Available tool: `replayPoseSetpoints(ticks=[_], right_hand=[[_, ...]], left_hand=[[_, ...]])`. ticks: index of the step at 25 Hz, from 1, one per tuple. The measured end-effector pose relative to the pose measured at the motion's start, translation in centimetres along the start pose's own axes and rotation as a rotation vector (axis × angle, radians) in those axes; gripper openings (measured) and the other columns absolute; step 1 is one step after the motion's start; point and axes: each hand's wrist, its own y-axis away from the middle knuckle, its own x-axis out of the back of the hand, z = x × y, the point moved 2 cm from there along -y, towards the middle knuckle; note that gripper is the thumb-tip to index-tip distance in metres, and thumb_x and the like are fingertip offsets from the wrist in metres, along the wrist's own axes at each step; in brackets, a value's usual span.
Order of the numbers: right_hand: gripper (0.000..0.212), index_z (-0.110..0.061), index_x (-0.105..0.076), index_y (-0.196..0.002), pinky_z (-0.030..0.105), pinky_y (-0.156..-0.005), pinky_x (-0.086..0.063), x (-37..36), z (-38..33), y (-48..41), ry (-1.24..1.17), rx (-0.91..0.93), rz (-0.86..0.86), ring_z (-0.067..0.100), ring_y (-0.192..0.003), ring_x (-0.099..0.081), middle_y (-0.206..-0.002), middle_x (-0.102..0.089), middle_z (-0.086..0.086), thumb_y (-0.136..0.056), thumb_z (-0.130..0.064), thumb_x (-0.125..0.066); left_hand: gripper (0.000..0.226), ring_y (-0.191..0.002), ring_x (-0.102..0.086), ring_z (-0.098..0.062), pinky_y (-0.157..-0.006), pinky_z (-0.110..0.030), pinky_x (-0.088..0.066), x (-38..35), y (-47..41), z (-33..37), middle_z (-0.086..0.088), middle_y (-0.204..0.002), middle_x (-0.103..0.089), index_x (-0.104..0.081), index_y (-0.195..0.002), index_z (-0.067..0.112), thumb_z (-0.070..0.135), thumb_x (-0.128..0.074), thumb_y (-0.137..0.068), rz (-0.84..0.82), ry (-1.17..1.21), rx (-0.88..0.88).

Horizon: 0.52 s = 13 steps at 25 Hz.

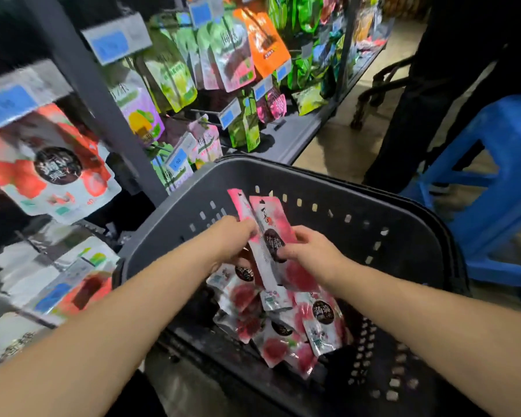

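Both of my hands reach into a dark grey perforated shopping basket (pixel 358 188). My left hand (pixel 233 240) grips a pink and white snack pouch (pixel 242 207) that stands upright. My right hand (pixel 309 251) grips a second pink pouch (pixel 269 218) with a dark round label, right beside the first. The two pouches touch each other. Several more pink and white pouches (pixel 286 323) lie in a loose heap on the basket floor beneath my hands.
A dark shelf rack (pixel 103 97) on the left carries hanging snack bags and blue price tags (pixel 110 45). A red and white bag (pixel 47 164) hangs close at the left. A blue plastic stool (pixel 500 176) stands at the right, and a person in dark clothes (pixel 451 85) stands behind the basket.
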Motion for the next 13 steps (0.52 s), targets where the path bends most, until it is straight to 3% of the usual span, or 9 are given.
replayPoseSetpoints(ticks=[2, 4, 6, 10, 13], right_hand=[[0.052, -0.025, -0.065, -0.116, 0.036, -0.087, -0.060, 0.1, -1.0, 1.7, 0.086, 0.070, -0.123, 0.015, -0.095, -0.074, -0.106, -0.075, -0.003, -0.071, -0.030, -0.091], [0.067, -0.026, -0.061, -0.116, 0.035, -0.081, -0.062, -0.8, -1.0, 3.0, 0.136, 0.068, -0.158, 0.015, -0.093, -0.076, -0.105, -0.075, -0.004, -0.061, -0.038, -0.098], [0.061, -0.025, -0.063, -0.112, 0.039, -0.080, -0.063, -1.5, -0.2, 3.5, 0.156, 0.081, -0.082, 0.017, -0.092, -0.076, -0.101, -0.076, -0.002, -0.062, -0.033, -0.097], [0.021, -0.013, -0.071, -0.100, 0.050, -0.084, -0.062, -0.5, 0.6, 3.3, 0.086, 0.010, 0.072, 0.031, -0.090, -0.076, -0.093, -0.077, 0.011, -0.080, -0.007, -0.078], [0.027, -0.003, -0.070, -0.110, 0.059, -0.088, -0.059, 0.2, -0.2, 3.0, -0.151, -0.121, -0.008, 0.038, -0.095, -0.075, -0.099, -0.077, 0.019, -0.084, -0.002, -0.075]], left_hand=[[0.048, -0.085, -0.076, -0.035, -0.081, -0.053, -0.064, 0.3, 2.1, 0.0, -0.023, -0.108, -0.074, -0.068, -0.118, -0.002, 0.034, -0.069, -0.086, -0.034, 0.102, -0.009], [0.059, -0.093, -0.074, -0.034, -0.079, -0.044, -0.064, 0.4, 3.9, -0.1, -0.021, -0.122, -0.068, -0.070, -0.124, 0.003, 0.052, -0.068, -0.090, -0.116, 0.210, -0.019], [0.072, -0.100, -0.073, -0.038, -0.078, -0.042, -0.064, 0.0, 5.5, -0.6, -0.021, -0.128, -0.062, -0.065, -0.125, 0.002, 0.064, -0.066, -0.088, -0.141, 0.254, -0.005], [0.034, -0.100, -0.075, -0.036, -0.081, -0.042, -0.062, 0.0, 7.0, -1.5, -0.018, -0.106, -0.068, -0.065, -0.102, 0.005, 0.039, -0.060, -0.102, -0.037, 0.197, -0.075], [0.028, -0.080, -0.071, -0.021, -0.080, -0.047, -0.059, 1.6, 6.8, -2.2, -0.011, -0.094, -0.071, -0.068, -0.104, 0.002, 0.028, -0.069, -0.096, 0.162, 0.059, -0.214]])
